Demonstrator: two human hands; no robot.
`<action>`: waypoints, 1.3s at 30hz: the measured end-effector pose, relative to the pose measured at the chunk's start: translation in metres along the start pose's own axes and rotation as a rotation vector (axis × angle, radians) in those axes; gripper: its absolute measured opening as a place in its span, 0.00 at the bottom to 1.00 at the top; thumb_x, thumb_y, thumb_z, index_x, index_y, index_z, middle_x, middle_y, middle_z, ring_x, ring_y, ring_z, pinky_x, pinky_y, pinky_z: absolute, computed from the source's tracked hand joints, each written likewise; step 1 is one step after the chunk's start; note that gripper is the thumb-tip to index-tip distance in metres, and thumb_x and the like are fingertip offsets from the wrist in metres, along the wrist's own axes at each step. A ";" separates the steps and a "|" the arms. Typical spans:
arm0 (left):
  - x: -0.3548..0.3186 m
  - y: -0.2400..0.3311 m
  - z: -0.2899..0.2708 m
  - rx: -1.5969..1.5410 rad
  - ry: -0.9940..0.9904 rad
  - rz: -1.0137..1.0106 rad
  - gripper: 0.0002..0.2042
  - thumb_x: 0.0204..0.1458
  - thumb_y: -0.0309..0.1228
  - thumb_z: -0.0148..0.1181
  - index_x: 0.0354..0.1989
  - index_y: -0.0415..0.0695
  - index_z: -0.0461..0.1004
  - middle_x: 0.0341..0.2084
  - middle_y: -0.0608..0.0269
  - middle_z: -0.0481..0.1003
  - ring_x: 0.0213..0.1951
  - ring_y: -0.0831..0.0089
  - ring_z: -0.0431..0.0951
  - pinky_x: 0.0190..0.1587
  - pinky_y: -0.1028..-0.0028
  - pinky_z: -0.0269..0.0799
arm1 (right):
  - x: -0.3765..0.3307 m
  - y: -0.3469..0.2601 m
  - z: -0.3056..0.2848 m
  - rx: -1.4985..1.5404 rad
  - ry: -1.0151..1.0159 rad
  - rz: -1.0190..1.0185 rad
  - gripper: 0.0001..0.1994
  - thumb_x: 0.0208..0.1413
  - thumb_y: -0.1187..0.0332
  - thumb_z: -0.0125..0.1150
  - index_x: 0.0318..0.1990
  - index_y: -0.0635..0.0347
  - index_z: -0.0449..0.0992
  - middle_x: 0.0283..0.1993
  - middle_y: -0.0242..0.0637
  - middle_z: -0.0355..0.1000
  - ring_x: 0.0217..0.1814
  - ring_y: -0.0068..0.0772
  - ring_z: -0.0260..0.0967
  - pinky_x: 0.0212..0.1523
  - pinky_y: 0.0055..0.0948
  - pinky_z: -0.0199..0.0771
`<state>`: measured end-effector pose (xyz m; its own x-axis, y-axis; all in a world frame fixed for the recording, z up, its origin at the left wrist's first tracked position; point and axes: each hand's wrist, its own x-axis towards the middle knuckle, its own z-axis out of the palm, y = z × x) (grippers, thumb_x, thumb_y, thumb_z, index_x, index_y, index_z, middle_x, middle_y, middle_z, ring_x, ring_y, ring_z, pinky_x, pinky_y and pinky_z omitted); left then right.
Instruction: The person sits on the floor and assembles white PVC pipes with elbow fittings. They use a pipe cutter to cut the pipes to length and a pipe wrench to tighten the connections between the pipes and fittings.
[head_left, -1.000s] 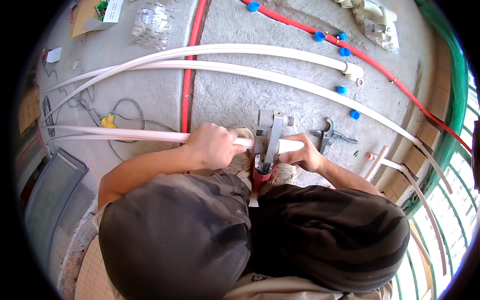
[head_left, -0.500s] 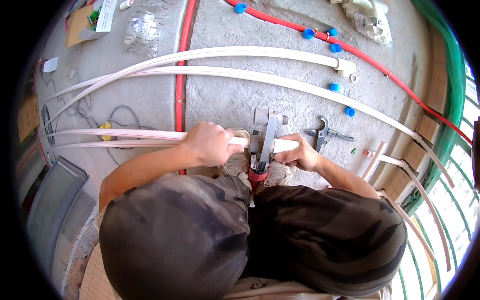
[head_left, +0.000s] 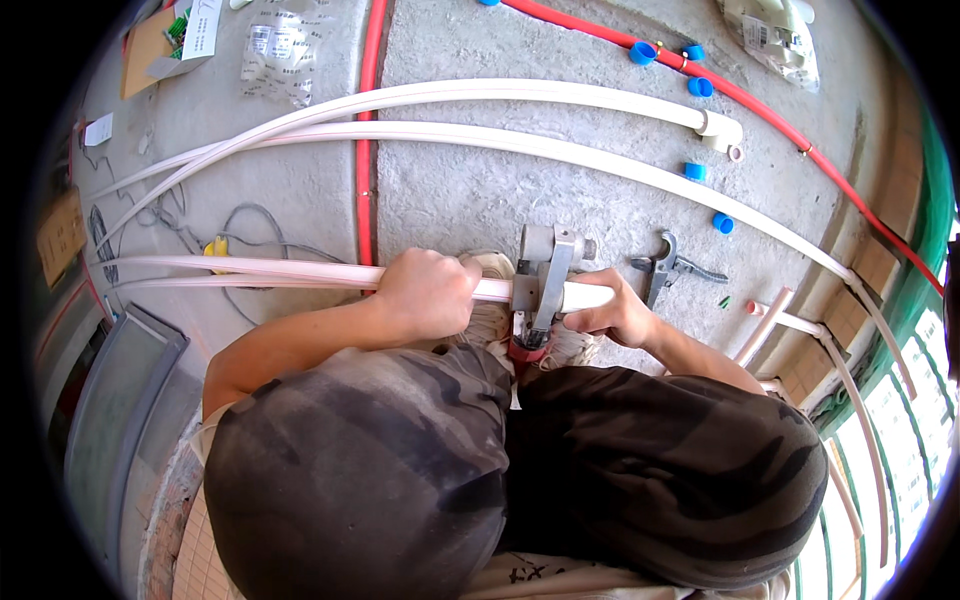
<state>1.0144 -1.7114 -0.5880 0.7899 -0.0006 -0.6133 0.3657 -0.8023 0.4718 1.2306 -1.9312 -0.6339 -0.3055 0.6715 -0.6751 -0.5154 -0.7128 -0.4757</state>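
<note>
My left hand is closed around a white plastic pipe that runs in from the left. The pipe's end meets one side of a pipe fusion welder, a metal heating plate with round sockets and a red handle, which stands upright between my feet. On the plate's other side, my right hand grips a short white pipe fitting against it. The contact faces inside the welder are hidden. A pipe cutter lies open on the concrete to the right of my right hand.
Two long white pipes cross the floor ahead, one ending in an elbow. Red conduits and several blue caps lie beyond. A cable is at left, a glazed frame at lower left, and green netting at right.
The view has shifted slightly, so the floor things sit a little farther right. Both hands keep their grip on the pipe and the fitting at the welder.
</note>
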 end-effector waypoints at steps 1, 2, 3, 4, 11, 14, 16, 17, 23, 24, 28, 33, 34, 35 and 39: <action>0.000 0.000 0.000 -0.004 0.011 0.010 0.09 0.45 0.30 0.59 0.29 0.37 0.79 0.21 0.48 0.81 0.24 0.52 0.84 0.28 0.54 0.80 | 0.000 -0.002 0.002 -0.001 0.008 0.003 0.09 0.51 0.69 0.73 0.37 0.63 0.81 0.25 0.24 0.70 0.24 0.14 0.62 0.22 0.21 0.56; -0.001 -0.001 0.001 -0.002 0.013 0.014 0.09 0.45 0.30 0.59 0.29 0.37 0.79 0.21 0.48 0.81 0.24 0.52 0.84 0.28 0.54 0.80 | 0.000 -0.002 0.003 -0.001 0.017 0.005 0.09 0.52 0.68 0.73 0.36 0.63 0.81 0.25 0.24 0.70 0.24 0.14 0.62 0.22 0.21 0.56; 0.000 -0.002 0.000 0.000 0.016 0.020 0.09 0.45 0.30 0.59 0.29 0.37 0.79 0.21 0.48 0.81 0.24 0.52 0.84 0.28 0.54 0.80 | 0.001 0.000 0.002 -0.008 0.019 -0.004 0.09 0.52 0.68 0.73 0.36 0.63 0.81 0.25 0.24 0.70 0.24 0.14 0.62 0.22 0.21 0.56; 0.000 -0.002 0.000 0.003 0.019 0.026 0.09 0.45 0.30 0.59 0.29 0.37 0.79 0.21 0.48 0.81 0.24 0.52 0.84 0.28 0.55 0.80 | 0.001 0.003 0.001 -0.015 0.022 -0.013 0.09 0.52 0.68 0.73 0.36 0.63 0.81 0.25 0.24 0.70 0.24 0.14 0.62 0.22 0.21 0.56; 0.001 -0.003 -0.004 0.018 -0.023 0.043 0.10 0.44 0.31 0.58 0.30 0.37 0.79 0.21 0.47 0.81 0.24 0.52 0.84 0.28 0.55 0.80 | 0.002 0.005 -0.001 -0.060 0.010 -0.031 0.09 0.51 0.68 0.72 0.34 0.62 0.80 0.24 0.24 0.69 0.23 0.15 0.62 0.23 0.22 0.57; 0.004 -0.005 -0.004 0.032 -0.020 0.059 0.10 0.44 0.31 0.58 0.30 0.37 0.79 0.21 0.47 0.81 0.24 0.52 0.84 0.27 0.55 0.80 | 0.001 0.002 -0.001 -0.054 0.020 -0.032 0.09 0.51 0.68 0.72 0.34 0.62 0.79 0.24 0.24 0.69 0.23 0.15 0.62 0.22 0.22 0.57; 0.006 -0.004 -0.002 0.040 -0.017 0.060 0.10 0.44 0.30 0.58 0.30 0.37 0.79 0.21 0.47 0.81 0.24 0.52 0.84 0.27 0.55 0.79 | 0.000 0.003 -0.001 -0.032 0.024 -0.018 0.09 0.51 0.68 0.72 0.34 0.62 0.79 0.24 0.24 0.69 0.23 0.15 0.62 0.22 0.22 0.57; 0.004 -0.004 -0.002 0.034 -0.018 0.051 0.10 0.44 0.30 0.58 0.30 0.37 0.79 0.21 0.47 0.81 0.24 0.52 0.84 0.27 0.55 0.79 | 0.000 0.003 -0.001 -0.023 0.020 -0.012 0.09 0.51 0.68 0.72 0.34 0.62 0.80 0.24 0.24 0.69 0.23 0.15 0.62 0.22 0.22 0.57; 0.006 -0.002 -0.004 0.039 -0.033 0.029 0.10 0.44 0.31 0.59 0.29 0.37 0.79 0.21 0.47 0.81 0.23 0.51 0.84 0.27 0.54 0.79 | 0.002 0.005 -0.002 -0.011 0.018 -0.009 0.08 0.51 0.69 0.73 0.35 0.62 0.80 0.23 0.24 0.69 0.22 0.14 0.62 0.21 0.22 0.56; 0.007 -0.002 -0.003 0.032 -0.014 0.039 0.10 0.44 0.31 0.59 0.29 0.37 0.79 0.21 0.46 0.81 0.23 0.51 0.84 0.28 0.54 0.79 | 0.001 0.004 -0.003 -0.014 0.022 -0.006 0.08 0.51 0.69 0.73 0.35 0.63 0.80 0.23 0.24 0.69 0.22 0.14 0.62 0.21 0.22 0.56; 0.007 -0.004 0.000 0.020 0.024 0.053 0.10 0.44 0.32 0.59 0.29 0.37 0.79 0.20 0.46 0.81 0.23 0.50 0.84 0.28 0.54 0.79 | 0.001 0.008 -0.004 -0.003 0.029 -0.002 0.09 0.51 0.68 0.74 0.34 0.63 0.80 0.23 0.24 0.70 0.22 0.15 0.62 0.21 0.22 0.56; 0.005 -0.003 -0.008 0.004 0.001 0.051 0.16 0.51 0.41 0.63 0.32 0.37 0.80 0.20 0.47 0.80 0.24 0.50 0.83 0.28 0.55 0.79 | 0.002 0.008 -0.001 0.025 0.042 -0.001 0.11 0.51 0.68 0.75 0.38 0.64 0.82 0.24 0.26 0.72 0.22 0.15 0.63 0.22 0.22 0.56; 0.005 -0.001 -0.012 -0.008 -0.001 0.051 0.18 0.52 0.44 0.64 0.33 0.37 0.80 0.19 0.47 0.80 0.24 0.50 0.83 0.29 0.55 0.79 | 0.001 0.009 -0.001 0.049 0.035 0.000 0.12 0.51 0.68 0.75 0.39 0.65 0.82 0.25 0.27 0.72 0.23 0.16 0.63 0.22 0.22 0.56; 0.004 -0.001 -0.010 -0.027 0.010 0.052 0.19 0.52 0.46 0.65 0.32 0.37 0.80 0.18 0.47 0.79 0.23 0.49 0.83 0.27 0.55 0.78 | 0.000 0.009 -0.001 0.072 0.027 0.001 0.13 0.51 0.68 0.75 0.41 0.65 0.82 0.25 0.27 0.73 0.23 0.16 0.63 0.22 0.22 0.56; 0.003 -0.007 -0.006 -0.057 0.031 0.069 0.22 0.52 0.50 0.67 0.33 0.37 0.79 0.16 0.48 0.78 0.21 0.48 0.81 0.25 0.54 0.76 | -0.001 0.002 0.001 0.068 0.026 0.060 0.16 0.50 0.67 0.76 0.44 0.66 0.82 0.27 0.28 0.73 0.24 0.16 0.64 0.23 0.22 0.58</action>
<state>1.0173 -1.7023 -0.5889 0.8290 -0.0356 -0.5581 0.3362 -0.7658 0.5482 1.2295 -1.9335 -0.6337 -0.3172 0.6220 -0.7159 -0.5500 -0.7356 -0.3953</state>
